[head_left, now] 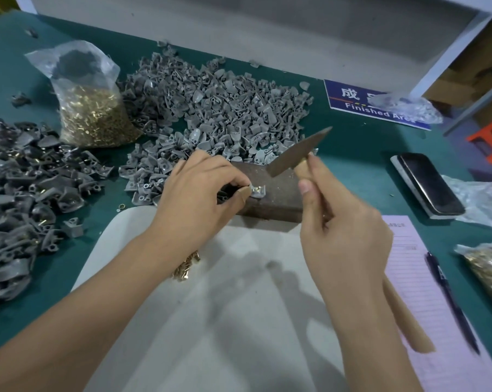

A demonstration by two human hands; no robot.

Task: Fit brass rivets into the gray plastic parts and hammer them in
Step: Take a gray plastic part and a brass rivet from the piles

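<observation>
**Grip steadies gray part on iron block as hammer hung above**

The left hand (199, 190) pinched a small gray plastic part (257, 191) between thumb and fingertips, pressing it onto a rusty metal block (278, 190) at the middle of the green desk (360, 154); brass showed in the part's top. The right hand (343, 222) curled around the wooden handle of a hammer (298, 155), its blurred head raised just above and right of the part.

To the far left lay a darker heap of parts (21, 193), some showing brass. Next to it stood a clear bag of brass rivets (94, 117), then a wide pile of loose gray parts (216, 108). A few loose rivets (186, 265) sat on a pale sheet (239, 292) below the left wrist. Farther right were a blue "Finished Area" sign (352, 100), a phone (428, 183), a pink form (420, 278) and a pen (451, 301).

The part looked light, stiff and small, likely to skid or tip under a blow; holding it by its outer edge, fingers clear of the rivets, appeared the safest purchase.
</observation>
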